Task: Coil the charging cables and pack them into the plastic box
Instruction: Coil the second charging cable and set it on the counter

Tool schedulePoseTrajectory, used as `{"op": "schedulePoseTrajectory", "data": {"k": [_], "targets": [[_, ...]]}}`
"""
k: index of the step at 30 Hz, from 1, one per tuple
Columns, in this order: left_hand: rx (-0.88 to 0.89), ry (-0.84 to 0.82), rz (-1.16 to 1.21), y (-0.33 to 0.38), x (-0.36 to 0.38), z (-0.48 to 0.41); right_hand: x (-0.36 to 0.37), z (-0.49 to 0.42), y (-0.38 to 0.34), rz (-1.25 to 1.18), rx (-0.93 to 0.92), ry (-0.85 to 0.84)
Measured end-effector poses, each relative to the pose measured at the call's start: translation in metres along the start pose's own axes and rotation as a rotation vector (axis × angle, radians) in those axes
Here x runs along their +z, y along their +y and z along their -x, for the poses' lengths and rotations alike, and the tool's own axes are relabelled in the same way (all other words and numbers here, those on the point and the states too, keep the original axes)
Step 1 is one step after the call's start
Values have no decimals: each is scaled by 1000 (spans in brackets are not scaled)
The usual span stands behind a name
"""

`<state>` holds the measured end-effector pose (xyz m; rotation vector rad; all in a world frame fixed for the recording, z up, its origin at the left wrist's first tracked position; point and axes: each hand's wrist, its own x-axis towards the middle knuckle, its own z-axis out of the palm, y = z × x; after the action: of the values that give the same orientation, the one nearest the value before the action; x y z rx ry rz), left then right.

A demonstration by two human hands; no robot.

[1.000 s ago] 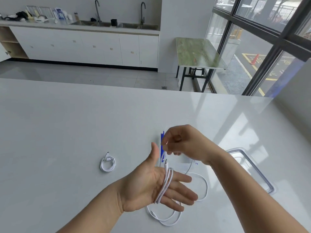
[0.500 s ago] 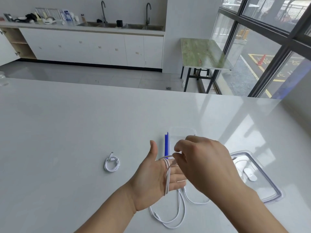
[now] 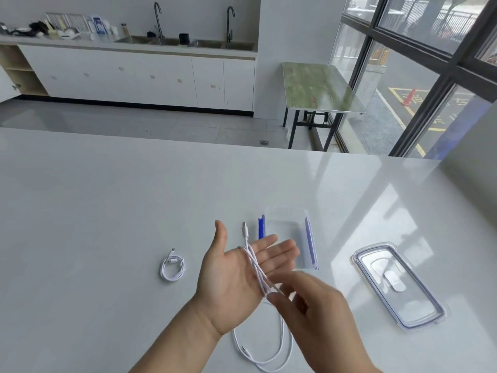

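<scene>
Worktop point(image 3: 107, 211): carries all. Lid point(image 3: 376, 267), lower right: off. Plastic box point(image 3: 285, 210), centre. Your left hand point(image 3: 236, 278): flat, cable point(image 3: 256, 270) looped rnd fingers. Right hand point(image 3: 320, 316), blurred: pinches slack. Coiled cable point(image 3: 172, 267), centre-left: done. Step: winding 2nd; next needs btm tail wrapped.

Glossy table point(image 3: 134, 211), clear plastic box point(image 3: 287, 219)

Viewpoint: head-worn, above the near edge of the white table point(image 3: 107, 211).
Facing: forward and down; sink counter point(image 3: 134, 44) at 11 o'clock, windows point(image 3: 419, 57) at 2 o'clock.
Nearness: left hand point(image 3: 236, 281) and right hand point(image 3: 322, 319) close, toward 6 o'clock.
</scene>
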<state>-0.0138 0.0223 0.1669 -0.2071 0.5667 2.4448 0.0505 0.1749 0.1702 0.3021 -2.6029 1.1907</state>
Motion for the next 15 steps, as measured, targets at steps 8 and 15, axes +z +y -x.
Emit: {"op": "schedulePoseTrajectory", "data": {"k": [8, 15], "targets": [[128, -52, -6, 20, 16, 7, 15, 25, 58, -288, 323, -571], [-48, -337, -255, 9, 27, 18, 0, -31, 69, -215, 469, -515]]}}
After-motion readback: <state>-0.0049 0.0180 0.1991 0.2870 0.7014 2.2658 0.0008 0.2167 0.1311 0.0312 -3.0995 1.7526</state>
